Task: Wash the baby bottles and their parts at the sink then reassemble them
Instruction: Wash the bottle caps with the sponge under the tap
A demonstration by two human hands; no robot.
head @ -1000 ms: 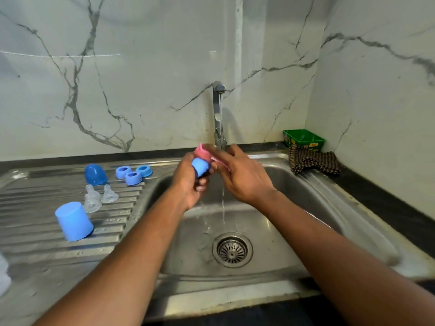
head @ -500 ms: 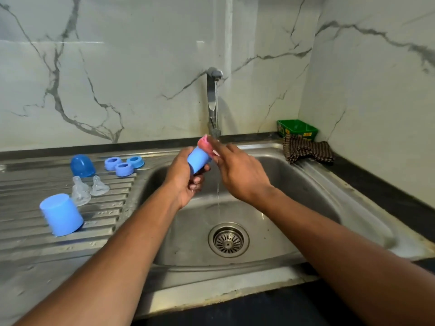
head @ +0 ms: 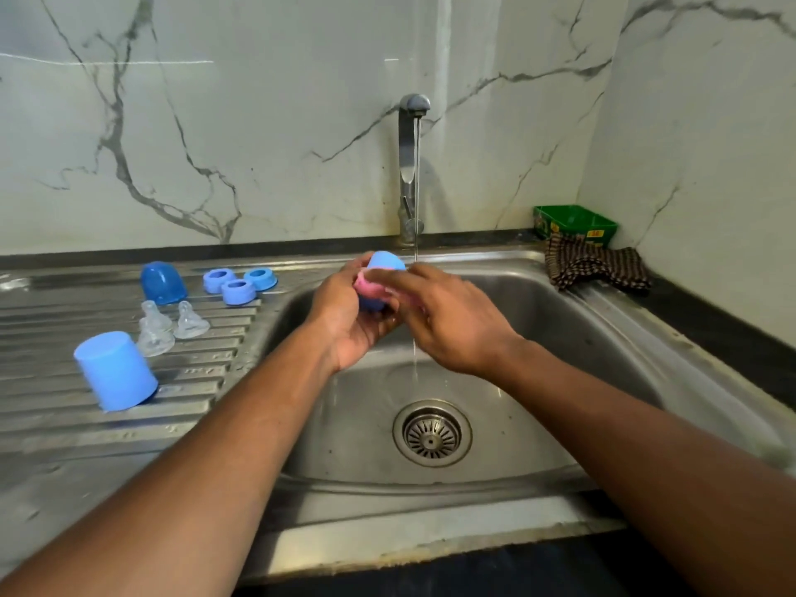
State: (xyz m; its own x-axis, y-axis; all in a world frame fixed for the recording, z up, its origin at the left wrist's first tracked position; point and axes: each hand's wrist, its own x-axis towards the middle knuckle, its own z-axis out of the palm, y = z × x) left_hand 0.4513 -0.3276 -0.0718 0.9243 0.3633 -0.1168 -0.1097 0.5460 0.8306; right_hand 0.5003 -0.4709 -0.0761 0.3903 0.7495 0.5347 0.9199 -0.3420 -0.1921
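Left hand [head: 349, 325]: fingers curled around blue bottle cap [head: 384, 264], over the sink basin [head: 560, 338].
Right hand [head: 448, 321]: fingers press pink sponge [head: 369, 285] against cap.
Water stream [head: 415, 187]: just right of fingers.
Nipples [head: 172, 327], rings [head: 239, 284]: well left, on drainboard [head: 64, 428].

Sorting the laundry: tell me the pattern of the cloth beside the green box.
Dark brown-and-tan check on the cloth, head view.

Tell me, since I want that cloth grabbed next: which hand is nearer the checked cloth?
Right. The right hand is over the basin, left of the checked cloth; the left hand is farther left.
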